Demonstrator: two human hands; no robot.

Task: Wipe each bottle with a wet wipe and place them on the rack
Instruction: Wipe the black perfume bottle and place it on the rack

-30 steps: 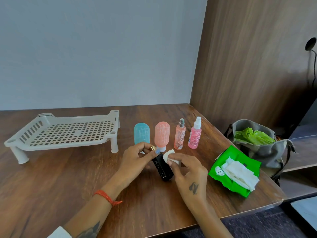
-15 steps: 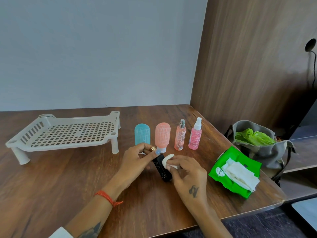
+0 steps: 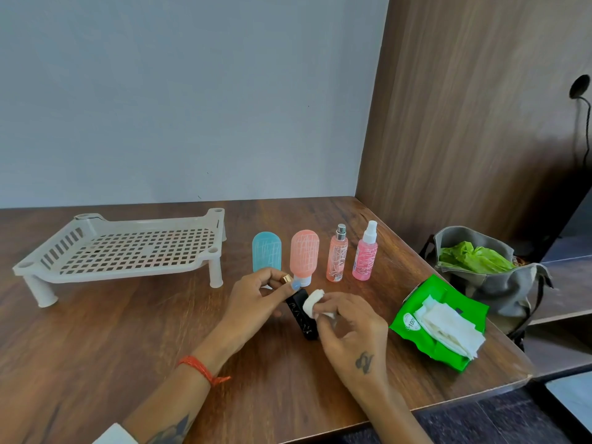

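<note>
- My left hand grips the gold-capped top end of the black bottle, fingers curled round the cap; bottle is tilted, lower end toward me, just above or on the table, can't tell which.
- My right hand pinches a folded white wet wipe btwn thumb & fingers, wipe pressed against the bottle's side near the top.
- Four other bottles stand upright in a row behind my hands: blue bottle partly hidden at its base by the left hand, salmon bottle w/ white cap down, slim peach spray bottle, pink spray bottle w/ white nozzle.
- White rack sits on the table, left of the row, well apart from my hands; nothing on its grid.
- Green wipe pack lies open at the right near the table edge, loose white wipes spilling from it.
- Grey bag w/ green stuff inside sits off the table, right of the pack.
- Orange thread band on my left wrist.
</note>
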